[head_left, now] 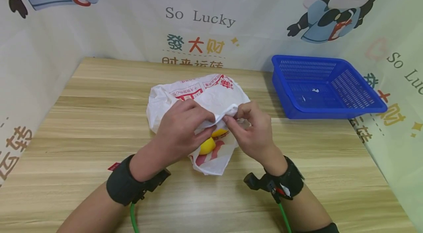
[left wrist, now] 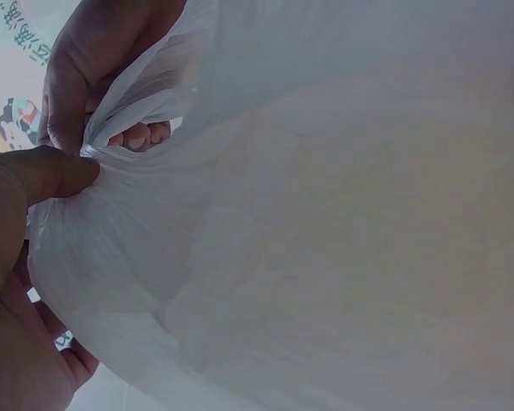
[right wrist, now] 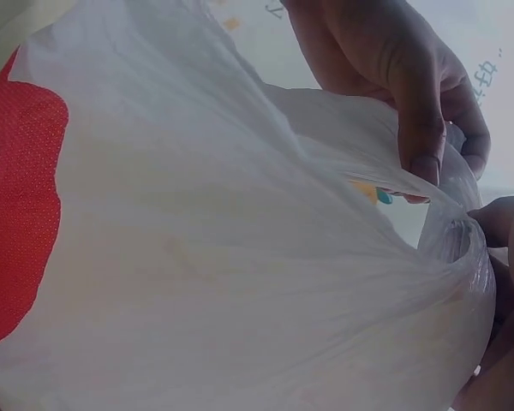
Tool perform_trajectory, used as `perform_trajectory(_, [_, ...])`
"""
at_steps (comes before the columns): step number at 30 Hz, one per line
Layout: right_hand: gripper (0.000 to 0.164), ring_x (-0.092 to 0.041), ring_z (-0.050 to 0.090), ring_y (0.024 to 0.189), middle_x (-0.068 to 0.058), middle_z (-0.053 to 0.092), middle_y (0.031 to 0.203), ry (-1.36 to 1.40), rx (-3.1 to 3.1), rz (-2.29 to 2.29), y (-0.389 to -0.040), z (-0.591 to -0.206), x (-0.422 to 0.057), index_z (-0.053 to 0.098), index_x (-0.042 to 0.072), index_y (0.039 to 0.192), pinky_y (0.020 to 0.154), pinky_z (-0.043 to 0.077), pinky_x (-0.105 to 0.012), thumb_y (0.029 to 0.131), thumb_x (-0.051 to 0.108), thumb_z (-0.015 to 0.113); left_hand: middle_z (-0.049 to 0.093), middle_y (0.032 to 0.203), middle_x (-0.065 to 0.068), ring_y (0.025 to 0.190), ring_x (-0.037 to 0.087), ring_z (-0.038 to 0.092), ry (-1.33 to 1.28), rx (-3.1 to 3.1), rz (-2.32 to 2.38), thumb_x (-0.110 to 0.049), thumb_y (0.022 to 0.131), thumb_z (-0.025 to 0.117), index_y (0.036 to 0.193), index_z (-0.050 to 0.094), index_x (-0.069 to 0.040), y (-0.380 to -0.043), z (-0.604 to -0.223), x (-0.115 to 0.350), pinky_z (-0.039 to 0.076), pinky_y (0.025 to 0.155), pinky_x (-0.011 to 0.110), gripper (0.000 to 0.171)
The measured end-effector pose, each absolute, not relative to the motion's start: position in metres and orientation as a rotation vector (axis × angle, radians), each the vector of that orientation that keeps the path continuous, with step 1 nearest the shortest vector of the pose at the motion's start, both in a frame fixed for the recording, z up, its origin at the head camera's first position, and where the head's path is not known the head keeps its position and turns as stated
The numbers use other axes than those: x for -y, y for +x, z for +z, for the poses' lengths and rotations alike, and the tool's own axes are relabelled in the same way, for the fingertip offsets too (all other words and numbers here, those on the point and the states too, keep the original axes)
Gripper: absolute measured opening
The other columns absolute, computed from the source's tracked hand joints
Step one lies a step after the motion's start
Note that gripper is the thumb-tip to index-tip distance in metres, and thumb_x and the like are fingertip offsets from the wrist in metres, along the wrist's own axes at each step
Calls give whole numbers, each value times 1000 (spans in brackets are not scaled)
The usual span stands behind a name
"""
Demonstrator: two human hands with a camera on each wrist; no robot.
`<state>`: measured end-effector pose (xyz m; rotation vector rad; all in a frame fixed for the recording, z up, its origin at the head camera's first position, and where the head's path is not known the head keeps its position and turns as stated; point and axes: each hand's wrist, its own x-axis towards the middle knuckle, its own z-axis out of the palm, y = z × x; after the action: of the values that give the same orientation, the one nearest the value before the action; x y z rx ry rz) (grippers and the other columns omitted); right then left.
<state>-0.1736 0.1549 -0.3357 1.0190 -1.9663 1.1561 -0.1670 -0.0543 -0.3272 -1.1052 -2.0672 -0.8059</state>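
Note:
A white plastic bag (head_left: 211, 95) with red print lies on the wooden table. Two yellow round things, one of them (head_left: 207, 146) plainer to see, show at its near side; their kind is unclear. My left hand (head_left: 183, 124) pinches the gathered edge of the bag between thumb and fingers. Close beside it, my right hand (head_left: 254, 130) pinches the same gathered plastic. In the left wrist view the bag's film (left wrist: 325, 240) fills most of the picture, and a small gap shows near the fingertips. The right wrist view shows the film (right wrist: 197, 214) stretched towards both hands.
A blue plastic basket (head_left: 330, 110) with slotted walls stands at the back right, with small white scraps on its floor. Printed cloth (head_left: 132, 23) hangs behind and at both sides of the table (head_left: 82, 115). A small red tag (head_left: 114, 166) shows by the left wristband.

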Motion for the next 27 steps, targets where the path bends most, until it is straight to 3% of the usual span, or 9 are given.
perform_trajectory(6, [37,-27,71,77,-15,69,87,1021,1990,1023,-174,-334,-154,63,-4,96,73,59,-28,104,32,59,73,84,6,84,26,61,-1106,2051,-770,-6,74,89,92,70,-4,-168,-327,55,51,73,37,27])
perform_trajectory(13, [46,-22,65,72,-9,71,80,1038,2045,935,-175,-333,-154,73,-2,100,68,47,-36,105,40,54,73,83,7,83,27,62,-1096,2024,-758,-3,73,89,92,71,-3,-171,-327,58,50,72,38,26])
perform_trajectory(17, [50,-21,65,74,-9,73,84,1096,2102,909,-174,-332,-154,74,-1,106,69,45,-36,104,44,54,73,84,7,84,27,63,-1086,2031,-753,-3,73,89,92,70,-3,-172,-327,59,51,73,38,27])
perform_trajectory(20, [38,-22,66,79,-11,75,92,1129,2147,889,-174,-331,-155,73,-2,111,71,45,-36,98,34,69,73,84,8,84,27,63,-1079,2036,-747,-3,74,89,93,70,-2,-172,-326,59,51,74,38,27])
perform_trajectory(23, [34,-23,67,81,-12,75,95,1141,2169,847,-174,-332,-155,73,-2,110,70,45,-36,84,18,82,74,85,8,85,27,63,-1080,2038,-752,-4,74,89,93,70,-2,-172,-325,59,52,74,38,27])
perform_trajectory(25, [34,-23,66,78,-10,74,89,1138,2171,818,-175,-332,-154,74,-1,107,68,45,-36,77,10,85,74,86,9,85,27,63,-1085,2035,-755,-4,74,89,93,70,-2,-172,-325,59,52,74,38,28])
perform_trajectory(27, [29,-22,63,73,-8,70,81,1139,2162,802,-175,-333,-154,75,-1,102,66,44,-35,75,6,85,74,86,9,85,27,63,-1090,2030,-757,-5,73,90,94,70,-2,-172,-325,59,52,74,38,28])
